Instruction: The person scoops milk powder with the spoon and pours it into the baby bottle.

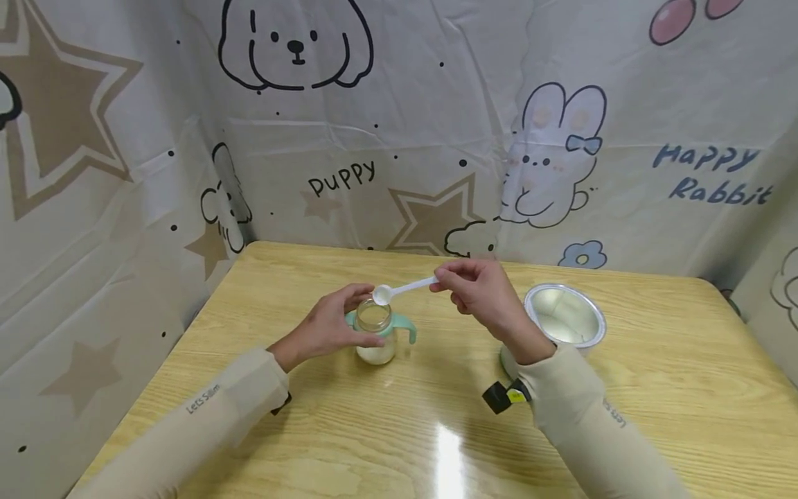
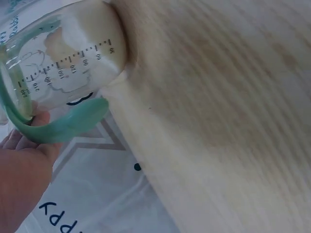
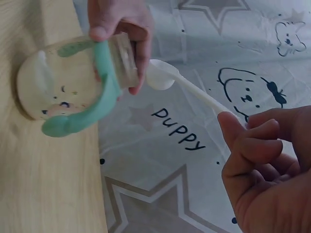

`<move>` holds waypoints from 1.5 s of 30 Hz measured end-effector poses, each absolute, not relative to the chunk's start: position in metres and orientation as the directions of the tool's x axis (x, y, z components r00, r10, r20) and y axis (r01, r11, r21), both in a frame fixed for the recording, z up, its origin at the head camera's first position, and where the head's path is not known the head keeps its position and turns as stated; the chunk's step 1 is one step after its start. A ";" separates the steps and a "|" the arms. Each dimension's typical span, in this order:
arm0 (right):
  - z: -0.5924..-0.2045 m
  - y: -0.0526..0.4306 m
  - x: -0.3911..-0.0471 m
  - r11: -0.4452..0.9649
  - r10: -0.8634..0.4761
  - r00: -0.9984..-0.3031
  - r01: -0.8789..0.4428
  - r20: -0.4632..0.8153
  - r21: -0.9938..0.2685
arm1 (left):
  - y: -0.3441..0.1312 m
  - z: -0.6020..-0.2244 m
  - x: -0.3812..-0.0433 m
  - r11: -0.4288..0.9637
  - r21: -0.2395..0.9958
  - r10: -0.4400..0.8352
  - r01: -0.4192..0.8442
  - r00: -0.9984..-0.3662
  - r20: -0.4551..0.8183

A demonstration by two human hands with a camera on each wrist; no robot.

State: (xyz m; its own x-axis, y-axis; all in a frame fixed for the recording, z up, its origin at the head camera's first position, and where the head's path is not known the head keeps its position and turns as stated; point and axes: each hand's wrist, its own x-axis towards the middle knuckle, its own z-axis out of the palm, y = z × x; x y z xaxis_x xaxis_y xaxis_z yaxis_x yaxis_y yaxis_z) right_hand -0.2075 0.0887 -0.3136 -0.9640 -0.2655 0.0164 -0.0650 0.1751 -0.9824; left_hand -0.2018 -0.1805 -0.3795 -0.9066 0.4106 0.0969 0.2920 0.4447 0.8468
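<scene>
A clear baby bottle [image 1: 376,352] with a mint-green two-handled collar stands uncapped on the table, pale powder in its lower part. My left hand [image 1: 330,320] holds it around the collar and neck, thumb in front and fingers behind. In the left wrist view the bottle [image 2: 73,53] shows a printed measuring scale. Between thumb and fingertips, my right hand [image 1: 483,294] pinches the handle end of a white measuring scoop [image 1: 408,286]. The scoop's bowl is just above the bottle's mouth; in the right wrist view, the scoop [image 3: 194,90] has its bowl beside the opening.
An open can [image 1: 564,315] with a silvery inside stands on the wooden table [image 1: 399,443], right of the bottle and partly behind my right wrist. A cartoon-printed cloth [image 1: 349,125] hangs behind and along the sides of the table.
</scene>
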 end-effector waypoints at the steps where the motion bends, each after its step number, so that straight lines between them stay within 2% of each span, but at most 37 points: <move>1: -0.315 0.088 -0.206 0.181 -0.280 -0.960 -0.080 0.027 -0.980 | -0.181 -0.381 -0.202 0.440 0.850 0.407 0.288 -0.908 0.096; 5: -0.320 0.085 -0.201 0.250 -0.338 -0.938 -0.173 0.082 -0.953 | -0.180 -0.383 -0.202 0.427 0.858 0.397 0.285 -0.912 0.105; 10: -0.326 0.083 -0.192 0.422 -0.366 -0.904 -0.372 0.220 -0.827 | -0.180 -0.385 -0.201 0.418 0.870 0.375 0.262 -0.922 0.097; 14: -0.328 0.082 -0.186 0.474 -0.379 -0.886 -0.434 0.267 -0.766 | -0.181 -0.387 -0.200 0.419 0.873 0.366 0.250 -0.926 0.090; 25: -0.330 0.085 -0.181 0.543 -0.381 -0.896 -0.415 0.226 -0.730 | -0.183 -0.391 -0.201 0.422 0.873 0.364 0.244 -0.928 0.083; 33: -0.332 0.088 -0.181 0.532 -0.382 -0.900 -0.399 0.208 -0.747 | -0.182 -0.391 -0.201 0.423 0.871 0.357 0.249 -0.930 0.093; 45: -0.325 0.093 -0.185 0.402 -0.316 -0.938 -0.269 0.143 -0.876 | -0.182 -0.393 -0.202 0.419 0.875 0.347 0.241 -0.933 0.091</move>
State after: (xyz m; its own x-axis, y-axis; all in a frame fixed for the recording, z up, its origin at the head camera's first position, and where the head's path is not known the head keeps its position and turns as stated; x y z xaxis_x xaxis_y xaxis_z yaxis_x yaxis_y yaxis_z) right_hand -0.1854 0.0930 -0.3251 -0.9379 -0.3162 0.1426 -0.2685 0.4016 -0.8756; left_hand -0.2015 -0.1823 -0.3927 -0.9334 0.3472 0.0907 0.2411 0.4193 0.8752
